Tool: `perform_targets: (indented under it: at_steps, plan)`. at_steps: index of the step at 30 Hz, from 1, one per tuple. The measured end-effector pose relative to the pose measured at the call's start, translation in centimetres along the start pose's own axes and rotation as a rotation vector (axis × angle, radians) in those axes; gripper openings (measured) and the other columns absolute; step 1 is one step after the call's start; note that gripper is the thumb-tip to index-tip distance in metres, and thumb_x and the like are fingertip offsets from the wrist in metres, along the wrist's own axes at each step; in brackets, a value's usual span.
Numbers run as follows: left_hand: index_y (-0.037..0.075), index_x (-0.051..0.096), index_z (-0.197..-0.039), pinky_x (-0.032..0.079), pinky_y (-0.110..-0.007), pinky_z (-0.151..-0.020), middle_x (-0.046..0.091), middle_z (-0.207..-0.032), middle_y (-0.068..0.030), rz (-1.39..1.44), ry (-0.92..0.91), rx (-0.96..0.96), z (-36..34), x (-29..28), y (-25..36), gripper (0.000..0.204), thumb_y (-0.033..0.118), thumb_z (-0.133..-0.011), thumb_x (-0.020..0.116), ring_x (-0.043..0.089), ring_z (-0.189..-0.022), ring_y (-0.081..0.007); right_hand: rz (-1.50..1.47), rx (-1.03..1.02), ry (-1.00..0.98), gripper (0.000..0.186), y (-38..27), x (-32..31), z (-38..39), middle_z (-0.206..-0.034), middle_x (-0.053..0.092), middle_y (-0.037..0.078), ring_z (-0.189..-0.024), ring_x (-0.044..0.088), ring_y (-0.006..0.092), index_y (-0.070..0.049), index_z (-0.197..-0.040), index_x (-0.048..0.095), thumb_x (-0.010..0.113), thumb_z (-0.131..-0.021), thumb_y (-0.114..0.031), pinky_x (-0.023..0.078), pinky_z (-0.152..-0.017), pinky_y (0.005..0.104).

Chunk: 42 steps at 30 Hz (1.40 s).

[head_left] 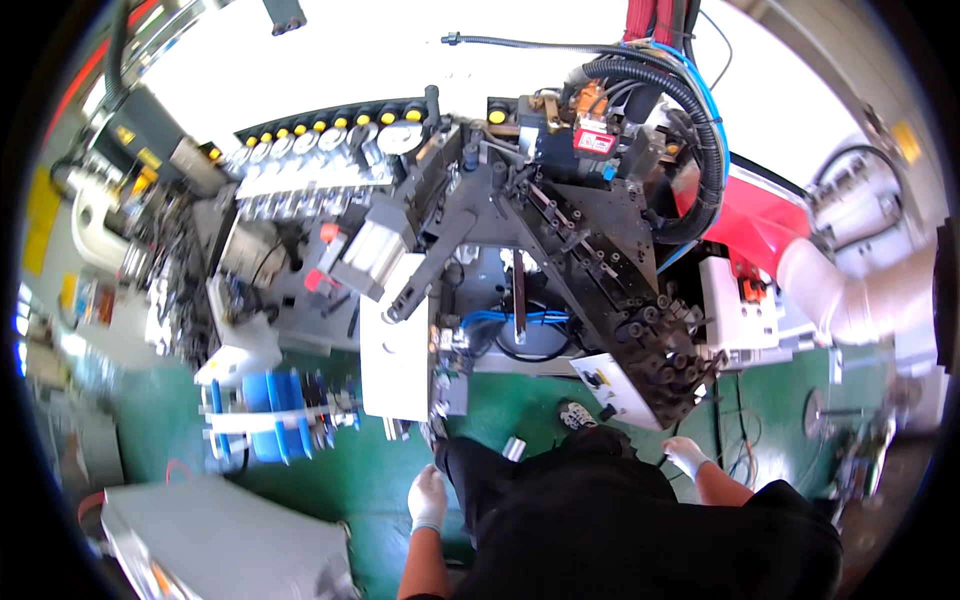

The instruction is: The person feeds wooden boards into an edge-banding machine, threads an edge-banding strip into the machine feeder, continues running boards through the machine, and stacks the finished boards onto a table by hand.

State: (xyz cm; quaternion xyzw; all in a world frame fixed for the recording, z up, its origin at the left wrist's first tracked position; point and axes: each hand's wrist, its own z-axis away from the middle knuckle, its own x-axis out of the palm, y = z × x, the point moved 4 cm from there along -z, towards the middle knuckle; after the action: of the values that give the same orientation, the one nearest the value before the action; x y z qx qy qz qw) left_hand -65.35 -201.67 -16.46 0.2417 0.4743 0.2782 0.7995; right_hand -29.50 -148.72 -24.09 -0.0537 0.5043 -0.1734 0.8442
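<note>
My left hand (pixel 427 499), in a white glove, hangs beside my left leg. Its fingers curl in loosely, and nothing shows in them. On the other side my right hand (pixel 686 456), gloved too, is held low, just nearer to me than the black machine head (pixel 655 350); its fingers are drawn together with nothing visible in them. A black angled machine arm (pixel 570 240) carries that head, which is covered in bolts and rollers. A white panel with a switch (pixel 615 390) is fixed at its near end. Neither hand touches the machine.
A white box-shaped housing (pixel 395 360) juts toward me. Behind it runs a row of metal units with yellow caps (pixel 340 123). A blue-framed device (pixel 275 415) stands left, above a grey cabinet (pixel 230 540). A pale duct (pixel 840 290) is at right. A small metal cylinder (pixel 513 448) lies on the green floor.
</note>
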Motion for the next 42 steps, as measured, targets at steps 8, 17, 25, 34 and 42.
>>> perform_targets:
  at_steps: [8,17,25,34,42]
  plan:
    - [-0.001,0.066,-0.11,0.052,-0.047,-0.086,0.07,-0.099,-0.0168,-0.165,0.001,1.154,-8.4,-16.5,14.8,0.03,0.014,-0.084,0.065,0.067,-0.093,-0.037,-0.826,0.777,-0.099,0.02,-25.9,-0.2,1.7,-0.089,0.07,0.01,-0.092,0.07,0.0296,-0.004,-0.096,0.07,0.061,-0.09,-0.021,0.055,-0.08,0.0418]
    - [0.0,0.06,-0.12,0.022,-0.055,-0.118,0.055,-0.136,-0.0187,-0.805,-0.222,0.897,-14.7,-25.1,5.2,0.048,0.031,-0.084,0.061,0.041,-0.136,-0.0406,-0.049,0.401,-0.07,0.027,-37.4,8.9,1.8,-0.102,0.072,0.012,-0.101,0.068,0.0294,-0.009,-0.103,0.071,0.049,-0.102,-0.025,0.053,-0.087,0.0411]
    - [-0.002,0.057,-0.126,0.024,-0.059,-0.117,0.057,-0.134,-0.021,-0.643,-0.15,1.179,-11.7,-25.0,10.5,0.046,0.025,-0.088,0.059,0.045,-0.132,-0.0444,-0.929,0.963,0.53,0.028,-46.5,-3.6,-3.0,-0.104,0.071,0.019,-0.098,0.067,0.0377,-0.005,-0.105,0.071,0.055,-0.096,-0.026,0.052,-0.088,0.0427]
    - [-0.001,0.059,-0.124,0.027,-0.059,-0.115,0.057,-0.132,-0.0208,-0.595,-0.502,1.379,-10.6,-22.2,10.6,0.043,0.024,-0.09,0.057,0.046,-0.131,-0.0435,-1.141,1.231,0.146,0.036,-55.2,8.0,1.7,-0.112,0.072,0.014,-0.109,0.066,0.0305,-0.009,-0.115,0.073,0.054,-0.094,-0.032,0.049,-0.096,0.0391]
    - [-0.003,0.058,-0.128,0.028,-0.056,-0.115,0.058,-0.134,-0.0205,-0.667,-0.909,1.533,-7.4,-15.5,13.7,0.046,0.022,-0.089,0.059,0.047,-0.131,-0.0411,-1.377,1.554,0.564,0.035,-59.9,7.3,4.6,-0.117,0.071,0.016,-0.114,0.065,0.0309,-0.005,-0.117,0.071,0.056,-0.092,-0.025,0.048,-0.099,0.0361]
